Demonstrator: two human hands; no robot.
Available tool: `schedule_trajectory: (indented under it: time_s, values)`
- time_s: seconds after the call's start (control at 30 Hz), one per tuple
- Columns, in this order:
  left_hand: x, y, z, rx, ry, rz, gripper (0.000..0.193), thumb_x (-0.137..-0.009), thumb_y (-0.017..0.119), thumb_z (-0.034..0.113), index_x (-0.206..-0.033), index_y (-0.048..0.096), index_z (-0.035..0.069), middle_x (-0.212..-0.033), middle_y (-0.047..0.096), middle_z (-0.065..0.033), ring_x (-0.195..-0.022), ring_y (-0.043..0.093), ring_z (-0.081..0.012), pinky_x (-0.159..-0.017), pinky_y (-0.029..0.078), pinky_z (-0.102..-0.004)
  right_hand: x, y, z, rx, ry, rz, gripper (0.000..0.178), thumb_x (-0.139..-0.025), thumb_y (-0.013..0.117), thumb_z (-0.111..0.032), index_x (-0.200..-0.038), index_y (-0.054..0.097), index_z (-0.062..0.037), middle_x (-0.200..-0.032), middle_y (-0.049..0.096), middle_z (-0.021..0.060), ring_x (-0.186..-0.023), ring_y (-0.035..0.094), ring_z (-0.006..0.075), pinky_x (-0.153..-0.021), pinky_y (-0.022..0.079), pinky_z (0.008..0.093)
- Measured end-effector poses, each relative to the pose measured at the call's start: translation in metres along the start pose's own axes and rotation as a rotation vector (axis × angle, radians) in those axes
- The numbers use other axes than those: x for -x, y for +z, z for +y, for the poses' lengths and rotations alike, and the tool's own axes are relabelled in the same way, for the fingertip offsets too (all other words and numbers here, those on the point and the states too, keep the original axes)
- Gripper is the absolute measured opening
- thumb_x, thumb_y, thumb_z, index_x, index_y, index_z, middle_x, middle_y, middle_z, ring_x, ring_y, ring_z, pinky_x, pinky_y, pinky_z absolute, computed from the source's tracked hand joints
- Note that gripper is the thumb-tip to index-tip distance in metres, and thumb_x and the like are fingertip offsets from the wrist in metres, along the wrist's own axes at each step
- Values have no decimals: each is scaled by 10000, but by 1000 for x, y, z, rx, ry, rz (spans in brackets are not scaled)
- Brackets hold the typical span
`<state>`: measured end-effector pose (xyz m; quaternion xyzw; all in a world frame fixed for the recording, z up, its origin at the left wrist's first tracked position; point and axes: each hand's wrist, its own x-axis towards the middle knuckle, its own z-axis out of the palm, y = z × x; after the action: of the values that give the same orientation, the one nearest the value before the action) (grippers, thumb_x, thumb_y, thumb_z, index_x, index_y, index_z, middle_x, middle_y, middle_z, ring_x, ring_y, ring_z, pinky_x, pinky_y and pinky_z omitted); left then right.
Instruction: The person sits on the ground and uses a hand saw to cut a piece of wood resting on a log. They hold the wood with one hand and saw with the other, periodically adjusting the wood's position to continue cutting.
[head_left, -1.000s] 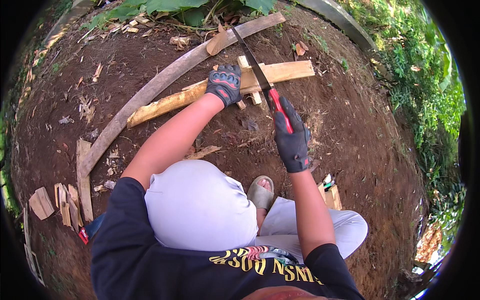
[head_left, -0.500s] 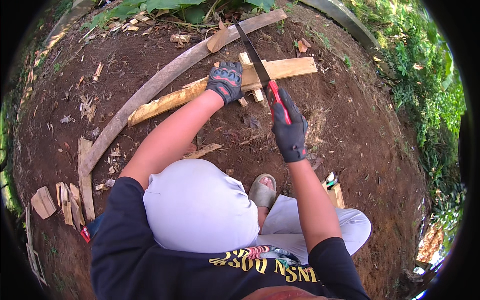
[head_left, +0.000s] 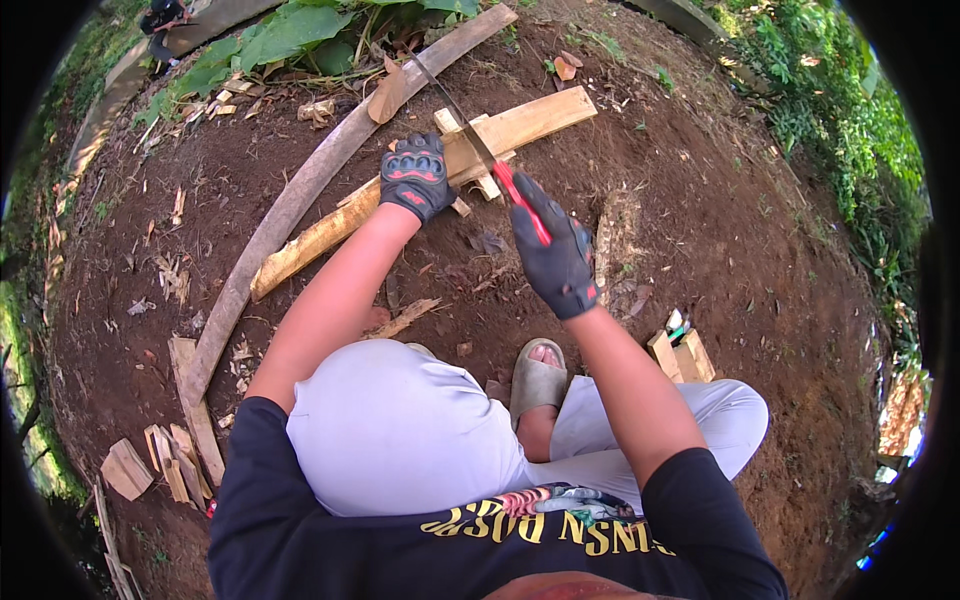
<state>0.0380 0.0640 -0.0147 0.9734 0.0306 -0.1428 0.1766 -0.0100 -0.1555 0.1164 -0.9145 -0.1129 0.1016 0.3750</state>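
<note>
A pale wooden plank [head_left: 535, 117] lies slantwise on the ground, its right part resting across a short wood piece [head_left: 488, 186]. My left hand [head_left: 416, 178], in a black and red glove, presses down on the plank with its fingers closed over it. A handsaw [head_left: 458, 108] with a dark blade and red handle crosses the plank just right of that hand. My right hand [head_left: 557, 248], gloved alike, is wrapped round the saw's handle. The blade looks nearly edge-on and touches or sits just above the wood; I cannot tell how deep any cut is.
A long, weathered board [head_left: 290, 210] lies beyond the plank, with a dry leaf [head_left: 387, 92] on it. Wood offcuts [head_left: 180, 465] lie at the lower left, more blocks [head_left: 682, 357] at the right by my knee. Large green leaves [head_left: 300, 40] and a distant person [head_left: 163, 25] are at the top.
The view has shifted, and the distant person has come into it. The saw blade has turned from showing its broad side to nearly edge-on. Both hands keep their holds.
</note>
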Motion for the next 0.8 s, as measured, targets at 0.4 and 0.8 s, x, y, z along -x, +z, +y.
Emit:
schedule_trajectory:
  time_s: [0.4, 0.8]
  values:
    - [1, -6, -4, -33, -56, -43, 905, -721, 970, 487, -1424, 585, 67, -1360, 680, -195, -1282, 668, -393, -1053, 569, -520, 105, -47, -9, -48, 79, -27, 451, -1104, 659, -243, -1539, 664, -122, -1499, 702, 197, -1364, 702, 370, -1142, 555, 465]
    - [0, -9, 1, -18, -64, -90, 911, -738, 958, 527, -1421, 577, 61, -1375, 669, -203, -1289, 661, -397, -1059, 556, -555, 84, -18, 25, -118, 115, -31, 445, -1095, 688, -213, -1527, 673, -109, -1508, 703, 184, -1403, 677, 363, -1172, 538, 454]
